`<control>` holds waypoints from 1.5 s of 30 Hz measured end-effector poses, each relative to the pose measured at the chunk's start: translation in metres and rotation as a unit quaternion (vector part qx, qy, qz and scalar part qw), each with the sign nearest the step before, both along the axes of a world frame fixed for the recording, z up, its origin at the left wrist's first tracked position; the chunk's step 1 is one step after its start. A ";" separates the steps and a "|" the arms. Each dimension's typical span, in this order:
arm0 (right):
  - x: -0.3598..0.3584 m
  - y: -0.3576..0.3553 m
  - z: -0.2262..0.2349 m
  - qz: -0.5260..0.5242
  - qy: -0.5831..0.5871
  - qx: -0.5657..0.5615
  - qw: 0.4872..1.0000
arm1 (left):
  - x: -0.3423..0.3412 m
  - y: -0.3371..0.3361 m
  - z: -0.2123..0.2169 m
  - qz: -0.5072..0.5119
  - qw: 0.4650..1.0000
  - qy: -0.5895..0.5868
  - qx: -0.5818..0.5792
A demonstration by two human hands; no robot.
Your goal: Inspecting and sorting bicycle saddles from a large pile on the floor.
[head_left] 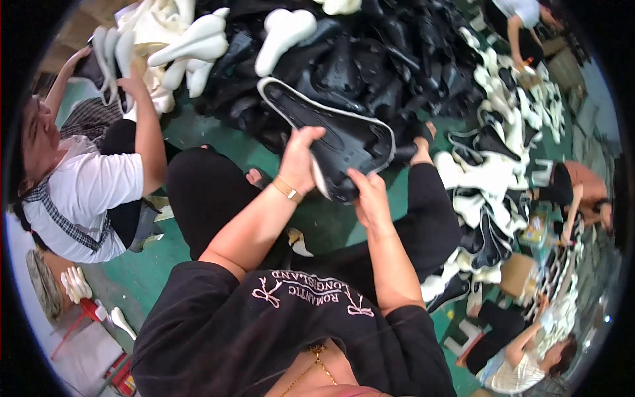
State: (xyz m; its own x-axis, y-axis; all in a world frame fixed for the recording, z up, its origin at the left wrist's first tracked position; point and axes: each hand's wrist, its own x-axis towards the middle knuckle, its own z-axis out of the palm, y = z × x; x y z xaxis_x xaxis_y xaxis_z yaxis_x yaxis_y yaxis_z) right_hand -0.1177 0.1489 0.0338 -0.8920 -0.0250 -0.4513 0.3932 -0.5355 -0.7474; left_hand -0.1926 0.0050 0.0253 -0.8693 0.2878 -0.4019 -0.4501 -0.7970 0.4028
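Note:
Between my two hands is a bicycle saddle (357, 142), its black plastic underside facing up and a thin white rim running round it. My left hand (299, 159) grips its near left edge, thumb laid over the black shell. Lower down, my right hand (370, 197) pinches the near edge by the wide end, with the thumb on top. The narrow nose points away to the far left. Past it lies a big heap of black saddle shells (337, 69). A white saddle cover (284, 33) rests on that heap.
On my left a seated co-worker (92, 178) holds several saddle pieces (109, 63). White saddle covers (195, 46) are piled at the far left. A long pile of white and black saddles (486, 172) runs along my right, with other people beyond it. The floor (175, 241) is green.

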 end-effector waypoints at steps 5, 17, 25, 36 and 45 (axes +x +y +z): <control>-0.017 0.074 0.021 -0.081 0.012 0.108 0.991 | -0.046 0.023 -0.028 -0.085 0.951 0.169 -0.242; -0.088 0.368 0.082 -0.389 0.111 0.138 0.904 | -0.249 -0.095 -0.132 0.003 0.561 0.114 -0.820; -0.124 0.274 -0.004 -0.115 -0.040 0.240 0.963 | -0.227 -0.105 -0.064 0.135 0.465 0.308 -0.819; -0.117 0.185 -0.174 0.319 -0.083 0.580 0.745 | -0.119 -0.084 0.128 0.195 0.932 0.238 -0.190; -0.081 0.177 -0.248 -0.357 -0.220 -0.077 0.904 | 0.004 -0.052 -0.001 -0.184 0.958 -0.142 -0.166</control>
State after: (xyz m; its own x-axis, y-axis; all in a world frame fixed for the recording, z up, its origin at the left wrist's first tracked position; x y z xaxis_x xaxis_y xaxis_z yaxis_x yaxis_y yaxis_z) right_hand -0.1991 0.3262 -0.2141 -0.4403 0.3932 -0.8072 0.1473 -0.8552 -0.4969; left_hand -0.1887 -0.0468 0.0239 -0.5753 0.3694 -0.7298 -0.8053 -0.4119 0.4264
